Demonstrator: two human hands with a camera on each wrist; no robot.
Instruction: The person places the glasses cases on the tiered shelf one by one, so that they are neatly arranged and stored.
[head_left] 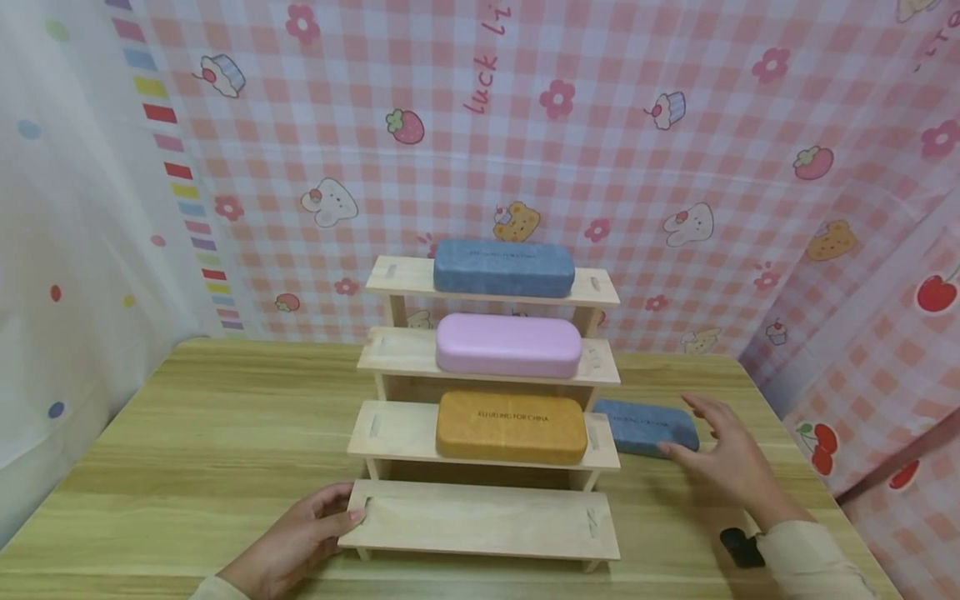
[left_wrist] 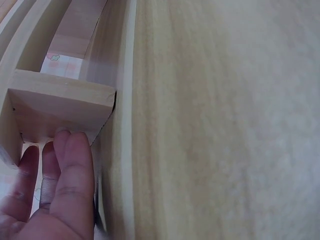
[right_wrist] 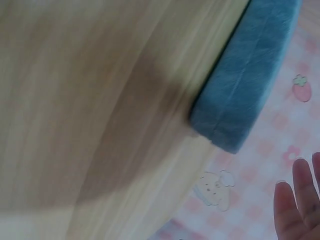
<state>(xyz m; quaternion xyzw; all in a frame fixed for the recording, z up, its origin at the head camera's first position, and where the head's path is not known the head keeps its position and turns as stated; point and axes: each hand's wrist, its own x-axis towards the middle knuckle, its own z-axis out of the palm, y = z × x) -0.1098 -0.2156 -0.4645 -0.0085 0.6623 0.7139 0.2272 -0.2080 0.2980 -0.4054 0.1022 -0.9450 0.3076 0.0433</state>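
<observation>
A four-step wooden display rack (head_left: 480,521) stands on the table. My left hand (head_left: 300,537) holds the left end of its lowest step, thumb on top; in the left wrist view its fingers (left_wrist: 75,175) touch the side support (left_wrist: 60,110). A blue glasses case (head_left: 648,427) lies on the table right of the rack, its left end partly hidden behind it. Beside that case, my right hand (head_left: 731,462) has thumb and fingers spread apart. In the right wrist view the fingertips (right_wrist: 285,195) are clear of the blue case (right_wrist: 245,75).
On the rack's upper steps sit another blue case (head_left: 504,271), a pink case (head_left: 508,346) and a mustard case (head_left: 512,429), one per step. The wood-grain table (head_left: 225,433) backs onto a pink checked cloth (head_left: 465,183). A small black object (head_left: 742,547) is at the right wrist.
</observation>
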